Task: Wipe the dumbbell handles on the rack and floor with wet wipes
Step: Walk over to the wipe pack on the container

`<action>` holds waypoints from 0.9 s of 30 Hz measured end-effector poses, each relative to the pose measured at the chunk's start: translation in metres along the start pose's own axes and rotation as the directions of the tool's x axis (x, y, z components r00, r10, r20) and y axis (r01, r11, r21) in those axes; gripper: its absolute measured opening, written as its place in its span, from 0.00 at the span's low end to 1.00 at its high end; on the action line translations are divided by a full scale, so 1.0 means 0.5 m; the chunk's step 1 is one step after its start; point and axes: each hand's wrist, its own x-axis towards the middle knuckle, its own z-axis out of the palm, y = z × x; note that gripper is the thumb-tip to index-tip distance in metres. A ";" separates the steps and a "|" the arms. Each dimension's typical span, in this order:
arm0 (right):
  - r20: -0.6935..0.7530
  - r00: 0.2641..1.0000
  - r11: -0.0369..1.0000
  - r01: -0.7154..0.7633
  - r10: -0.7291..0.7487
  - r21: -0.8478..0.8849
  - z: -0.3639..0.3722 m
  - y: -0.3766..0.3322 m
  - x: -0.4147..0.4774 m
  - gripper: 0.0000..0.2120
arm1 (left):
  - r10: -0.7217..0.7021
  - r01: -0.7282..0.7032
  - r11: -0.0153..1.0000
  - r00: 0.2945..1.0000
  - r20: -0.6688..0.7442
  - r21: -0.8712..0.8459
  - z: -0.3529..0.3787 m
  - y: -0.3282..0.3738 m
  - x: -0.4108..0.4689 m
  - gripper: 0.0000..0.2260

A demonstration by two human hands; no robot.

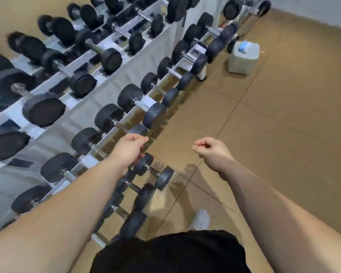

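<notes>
Small dumbbell [155,172] at the foot of the rack [114,79]: long axis slanted, one head just under the left hand [129,149], the other turned toward the right hand [212,152]. Both grips are curled closed, and nothing is seen held in them. More dumbbells are ranged beyond the left grip. A white tub [243,60] is set on the floor [274,134], well beyond the right grip.

- dumbbells [81,83]: matt black rubbery heads, shiny metal handles
- rack [87,101]: smooth white-painted metal
- floor [274,125]: matt tan tiles
- jug [243,58]: translucent plastic
</notes>
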 end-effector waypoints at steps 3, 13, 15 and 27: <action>-0.025 1.000 1.000 0.015 -0.015 0.017 -0.139 -0.008 0.065 0.04 | 0.064 -0.064 0.998 0.998 -0.017 0.002 0.123 0.110 0.023 0.08; -0.117 0.993 0.996 0.000 0.011 0.092 -0.477 -0.029 0.363 0.05 | 0.089 -0.103 0.988 0.989 0.118 0.117 0.464 0.381 0.251 0.10; -0.125 0.991 0.996 -0.028 0.039 0.087 -0.545 -0.038 0.445 0.06 | 0.082 -0.101 0.988 0.985 0.152 0.121 0.535 0.444 0.327 0.10; -0.261 0.938 0.955 -0.163 0.229 0.249 -0.985 -0.103 0.880 0.08 | 0.009 -0.074 0.974 0.957 0.291 0.215 0.891 0.901 0.741 0.10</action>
